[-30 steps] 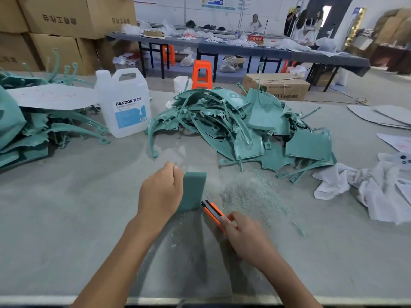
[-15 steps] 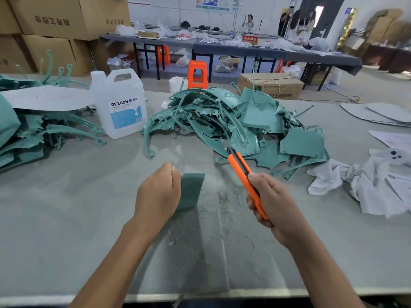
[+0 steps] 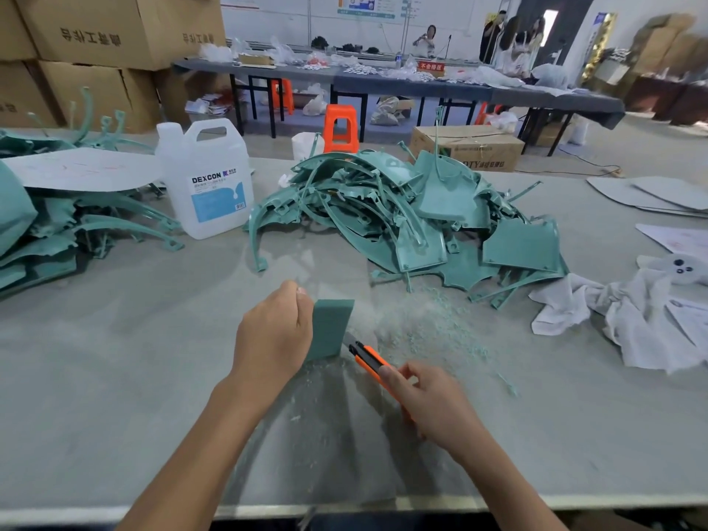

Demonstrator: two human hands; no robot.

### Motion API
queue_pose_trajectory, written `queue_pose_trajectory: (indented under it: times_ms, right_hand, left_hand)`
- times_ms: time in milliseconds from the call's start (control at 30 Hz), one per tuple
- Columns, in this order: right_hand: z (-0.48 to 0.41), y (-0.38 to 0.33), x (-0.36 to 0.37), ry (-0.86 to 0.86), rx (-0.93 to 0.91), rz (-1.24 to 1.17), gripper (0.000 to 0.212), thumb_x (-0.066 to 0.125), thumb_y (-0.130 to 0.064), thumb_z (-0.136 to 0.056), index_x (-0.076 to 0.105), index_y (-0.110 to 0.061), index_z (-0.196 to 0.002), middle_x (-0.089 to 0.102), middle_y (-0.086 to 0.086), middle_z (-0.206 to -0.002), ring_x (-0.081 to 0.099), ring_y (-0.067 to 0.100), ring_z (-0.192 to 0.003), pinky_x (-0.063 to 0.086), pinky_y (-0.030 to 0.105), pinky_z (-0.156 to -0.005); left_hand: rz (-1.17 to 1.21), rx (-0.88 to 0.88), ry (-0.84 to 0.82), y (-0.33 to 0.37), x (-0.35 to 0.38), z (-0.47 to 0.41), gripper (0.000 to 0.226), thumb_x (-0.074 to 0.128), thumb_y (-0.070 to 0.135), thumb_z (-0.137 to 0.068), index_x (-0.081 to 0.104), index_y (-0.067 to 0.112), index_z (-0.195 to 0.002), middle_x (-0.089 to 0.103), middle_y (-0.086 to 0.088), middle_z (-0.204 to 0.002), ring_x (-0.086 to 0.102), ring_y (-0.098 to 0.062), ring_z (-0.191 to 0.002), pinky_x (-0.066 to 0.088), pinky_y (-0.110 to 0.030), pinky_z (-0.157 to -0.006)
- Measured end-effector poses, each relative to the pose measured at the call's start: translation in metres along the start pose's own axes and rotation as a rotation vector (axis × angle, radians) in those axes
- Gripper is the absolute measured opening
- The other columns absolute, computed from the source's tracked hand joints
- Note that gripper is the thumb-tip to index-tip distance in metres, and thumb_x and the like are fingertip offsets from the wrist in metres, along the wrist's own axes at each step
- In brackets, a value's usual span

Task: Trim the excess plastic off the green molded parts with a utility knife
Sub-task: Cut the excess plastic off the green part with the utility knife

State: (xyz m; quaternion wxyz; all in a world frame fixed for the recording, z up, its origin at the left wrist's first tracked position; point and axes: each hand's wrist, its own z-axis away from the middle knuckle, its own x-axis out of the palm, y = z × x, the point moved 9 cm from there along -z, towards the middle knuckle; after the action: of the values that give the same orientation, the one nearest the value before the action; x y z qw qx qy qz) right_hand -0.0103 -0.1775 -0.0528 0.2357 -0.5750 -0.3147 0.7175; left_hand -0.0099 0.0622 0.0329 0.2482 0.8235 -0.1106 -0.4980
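Right hand (image 3: 429, 404), fingers curled round orange knife (image 3: 367, 358), was lifted half second before, then came back down. Blade lay at lower right edge of green part (image 3: 331, 327), seemingly touching, in centre of frame. Left hand (image 3: 274, 335) gripped part by left edge as before, part upright on worktop (image 3: 115, 358). Shavings (image 3: 429, 331) lay right of part. Judgement: next trimming stroke was starting; pile of parts (image 3: 402, 216) behind was waiting.

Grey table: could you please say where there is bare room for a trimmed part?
Bare: between the white plastic jug, the left stack of green parts and the left hand; also between the right hand and the white cloth. Crowded: the central green heap, its shavings.
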Motion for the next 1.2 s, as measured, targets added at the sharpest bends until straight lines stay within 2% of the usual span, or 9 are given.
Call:
queue_pose_trajectory:
  times_ms: [167, 433, 533, 633, 767, 833, 933, 1033, 1200]
  right_hand:
    - [0.005, -0.012, -0.003, -0.029, -0.034, -0.046, 0.043, 0.054, -0.059, -0.094, 0.063, -0.018, -0.084, 0.067, 0.012, -0.061, 0.055, 0.016, -0.048, 0.05, 0.039, -0.052]
    - [0.023, -0.039, -0.041, -0.202, -0.071, -0.852, 0.042, 0.066, -0.066, -0.083, 0.071, -0.024, -0.086, 0.05, 0.006, -0.054, 0.033, 0.012, -0.034, 0.026, 0.014, -0.032]
    - [0.015, -0.023, -0.053, -0.08, -0.061, -0.678, 0.043, 0.063, -0.067, -0.083, 0.068, -0.025, -0.084, 0.056, 0.006, -0.055, 0.039, 0.015, -0.035, 0.03, 0.018, -0.035]
    - [0.005, 0.011, -0.059, 0.114, -0.019, -0.123, 0.04, 0.057, -0.057, -0.093, 0.064, -0.021, -0.077, 0.061, 0.002, -0.059, 0.058, 0.021, -0.048, 0.045, 0.032, -0.051]
    - [0.002, 0.051, -0.065, 0.238, 0.078, 0.367, 0.056, 0.045, -0.072, -0.088, 0.063, -0.021, -0.072, 0.059, -0.002, -0.064, 0.059, 0.021, -0.068, 0.04, 0.034, -0.058]
    - [-0.001, 0.062, -0.085, 0.322, 0.089, 0.373, 0.057, 0.043, -0.081, -0.08, 0.067, -0.03, -0.079, 0.061, -0.009, -0.077, 0.059, 0.018, -0.079, 0.044, 0.032, -0.066]
    - [-0.018, 0.08, -0.154, 0.589, 0.027, 0.36, 0.053, 0.065, -0.061, -0.083, 0.064, -0.026, -0.123, 0.059, 0.006, -0.12, 0.05, 0.027, -0.117, 0.038, 0.04, -0.101]
    - [-0.039, 0.12, -0.247, 0.797, 0.254, 0.395, 0.071, 0.067, -0.054, -0.083, 0.049, -0.019, -0.142, 0.038, 0.019, -0.149, 0.032, 0.038, -0.138, 0.026, 0.053, -0.114]
    - [-0.068, 0.209, -0.279, 0.536, 0.615, 0.17, 0.114, 0.061, -0.083, -0.069, 0.004, -0.036, -0.156, 0.023, 0.021, -0.16, 0.023, 0.048, -0.145, 0.018, 0.067, -0.114]
  left_hand:
    - [-0.013, 0.017, 0.01, 0.003, -0.002, 0.002, 0.036, 0.027, 0.028, -0.105, 0.028, 0.022, -0.069, 0.042, 0.002, -0.06, 0.041, -0.013, -0.055, 0.028, -0.036, -0.059]
    - [-0.024, 0.046, 0.037, 0.005, -0.004, 0.005, 0.037, 0.028, 0.028, -0.105, 0.027, 0.022, -0.069, 0.039, 0.003, -0.058, 0.037, -0.011, -0.052, 0.021, -0.035, -0.052]
    - [-0.035, 0.048, 0.033, 0.005, -0.003, 0.003, 0.037, 0.028, 0.029, -0.105, 0.027, 0.022, -0.069, 0.039, 0.003, -0.058, 0.037, -0.01, -0.052, 0.021, -0.035, -0.054]
    - [-0.071, 0.04, 0.049, 0.002, -0.007, 0.004, 0.037, 0.026, 0.036, -0.104, 0.03, 0.023, -0.07, 0.039, 0.006, -0.061, 0.04, -0.016, -0.054, 0.022, -0.034, -0.052]
    - [-0.08, -0.02, 0.089, -0.015, -0.014, 0.012, 0.048, 0.024, 0.068, -0.098, 0.037, 0.026, -0.079, 0.047, 0.008, -0.072, 0.046, -0.019, -0.062, 0.033, -0.034, -0.054]
    - [-0.043, -0.047, 0.089, -0.029, -0.013, 0.024, 0.045, 0.032, 0.071, -0.094, 0.039, 0.026, -0.092, 0.052, 0.007, -0.084, 0.05, -0.024, -0.07, 0.035, -0.035, -0.057]
    - [-0.007, -0.087, 0.078, -0.054, -0.003, 0.044, 0.042, 0.06, 0.051, -0.091, 0.038, 0.025, -0.115, 0.062, -0.008, -0.098, 0.063, -0.037, -0.079, 0.038, -0.036, -0.057]
    - [-0.017, -0.187, 0.017, -0.086, 0.009, 0.057, 0.052, 0.072, 0.035, -0.084, 0.036, 0.029, -0.121, 0.069, -0.019, -0.095, 0.068, -0.043, -0.077, 0.042, -0.037, -0.054]
    - [-0.169, -0.186, -0.112, -0.138, 0.027, 0.083, 0.041, 0.053, 0.047, -0.077, 0.043, 0.061, -0.114, 0.068, -0.001, -0.1, 0.068, -0.033, -0.087, 0.057, -0.049, -0.074]
